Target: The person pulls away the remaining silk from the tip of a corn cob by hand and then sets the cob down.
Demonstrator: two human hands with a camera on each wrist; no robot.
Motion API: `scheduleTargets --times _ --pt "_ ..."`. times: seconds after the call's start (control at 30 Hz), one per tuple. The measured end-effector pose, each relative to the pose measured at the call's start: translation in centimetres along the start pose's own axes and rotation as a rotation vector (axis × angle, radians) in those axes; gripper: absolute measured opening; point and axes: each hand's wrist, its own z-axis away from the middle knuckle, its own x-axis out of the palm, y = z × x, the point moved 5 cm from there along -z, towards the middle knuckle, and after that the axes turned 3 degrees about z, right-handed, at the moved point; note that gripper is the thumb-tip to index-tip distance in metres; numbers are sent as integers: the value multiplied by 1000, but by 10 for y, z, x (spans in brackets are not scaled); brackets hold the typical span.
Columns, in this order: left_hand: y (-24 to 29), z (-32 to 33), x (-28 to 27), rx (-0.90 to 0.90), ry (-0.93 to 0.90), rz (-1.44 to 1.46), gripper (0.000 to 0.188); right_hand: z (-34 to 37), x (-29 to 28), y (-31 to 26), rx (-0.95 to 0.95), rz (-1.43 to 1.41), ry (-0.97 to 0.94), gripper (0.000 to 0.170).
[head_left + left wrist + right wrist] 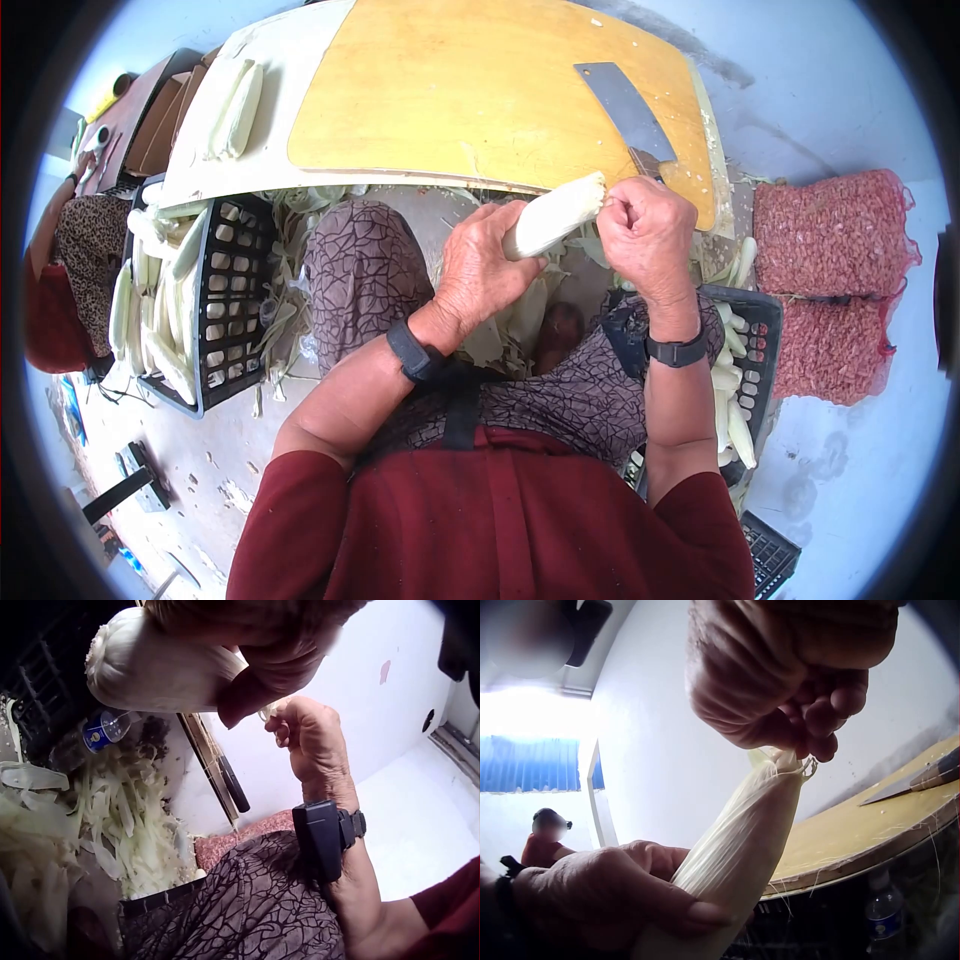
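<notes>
A pale husk-covered ear of corn is held over the lap, tilted up to the right. My left hand grips its lower part, fingers and thumb wrapped around it. At the upper end, the fingers of my right hand are curled in and pinch the husk tip, as the right wrist view shows up close. The ear's other, blunt end faces the left wrist camera. Beyond the hands a cleaver lies on the yellow board.
Two ears lie on the table's white left part. Black crates of corn stand left and right. Stripped husks and a plastic bottle are below. Red mesh sacks sit at right; another person is at far left.
</notes>
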Motion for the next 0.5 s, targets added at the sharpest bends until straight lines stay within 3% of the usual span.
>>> scheduleTargets --times 0.5 --pt "1 0 -2 23 -7 4 51 5 2 16 165 -166 -19 13"
